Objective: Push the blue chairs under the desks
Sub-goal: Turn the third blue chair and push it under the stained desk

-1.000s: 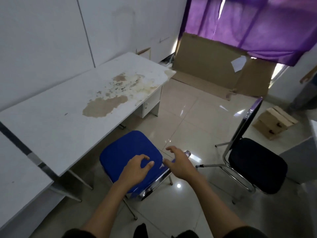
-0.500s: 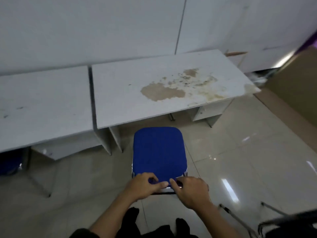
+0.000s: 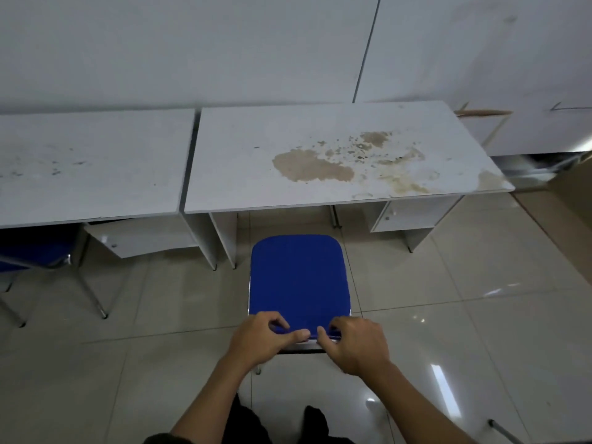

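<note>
Nearest to you, at 6 o'clock, your two dark feet stand on the glossy tiled floor. Your forearms reach up from there to the blue chair, which sits just past centre at about 12 o'clock from your feet.

Your left hand is clamped on the near edge of the chair, fingers curled over the blue padding and thumb pointing toward 3 o'clock. Your right hand grips the same edge just beside it, thumb pointing toward 9 o'clock; the two thumbs are close but not touching. A strip of chrome frame shows under your hands.

The chair's seat lies out on the floor, its far edge near the front edge of the right-hand surface but not yet beneath it. That white surface carries a large brown stain toward 1 o'clock. A drawer unit hangs under its right end.

At 10 o'clock a second white surface stands just beside the first, a dark gap between them. Under its left end, at 9 o'clock, another blue chair is tucked in, only partly visible. A pale wall runs behind both.
</note>
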`<state>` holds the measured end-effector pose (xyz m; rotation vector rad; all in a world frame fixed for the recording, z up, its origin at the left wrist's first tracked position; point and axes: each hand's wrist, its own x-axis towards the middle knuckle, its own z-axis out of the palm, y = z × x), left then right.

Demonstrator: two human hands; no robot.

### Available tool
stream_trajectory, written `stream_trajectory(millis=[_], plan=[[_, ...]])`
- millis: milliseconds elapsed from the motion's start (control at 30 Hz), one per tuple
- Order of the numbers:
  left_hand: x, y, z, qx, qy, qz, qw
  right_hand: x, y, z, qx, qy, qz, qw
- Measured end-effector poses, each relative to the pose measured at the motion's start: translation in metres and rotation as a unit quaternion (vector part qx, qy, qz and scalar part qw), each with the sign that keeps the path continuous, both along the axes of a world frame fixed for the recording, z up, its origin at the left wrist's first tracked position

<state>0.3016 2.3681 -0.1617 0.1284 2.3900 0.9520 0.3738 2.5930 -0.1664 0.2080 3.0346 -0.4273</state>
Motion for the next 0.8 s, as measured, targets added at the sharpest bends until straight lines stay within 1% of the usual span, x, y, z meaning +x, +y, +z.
stream_trajectory(millis=[100,200,267,367,433,467,600,800], plan=[[0.014,0.014,0.005,0.003,-0.013,0.002,1.000,0.004,0.016,0.007,0.000,-0.011,-0.010,1.000],[0.028,0.010,0.004,-0.014,-0.004,0.021,1.000,0.025,0.020,0.007,-0.023,0.006,-0.076,0.997],[0.042,0.008,0.000,0.003,0.011,0.089,0.996,0.043,0.017,0.003,-0.093,-0.018,-0.145,0.985],[0.058,0.017,-0.009,0.058,0.050,0.207,0.975,0.051,0.011,0.000,-0.239,-0.017,-0.196,0.951],[0.061,0.022,-0.012,0.085,0.064,0.237,0.966,0.047,0.010,0.001,-0.308,0.006,-0.207,0.929],[0.059,0.023,-0.012,0.092,0.065,0.240,0.964,0.044,0.012,0.000,-0.325,0.021,-0.206,0.923],[0.043,0.029,-0.015,0.101,0.067,0.240,0.963,0.031,0.024,-0.006,-0.340,0.048,-0.193,0.919],[-0.021,0.042,-0.014,0.116,0.062,0.223,0.966,-0.036,0.044,-0.004,-0.342,0.037,-0.173,0.923]])
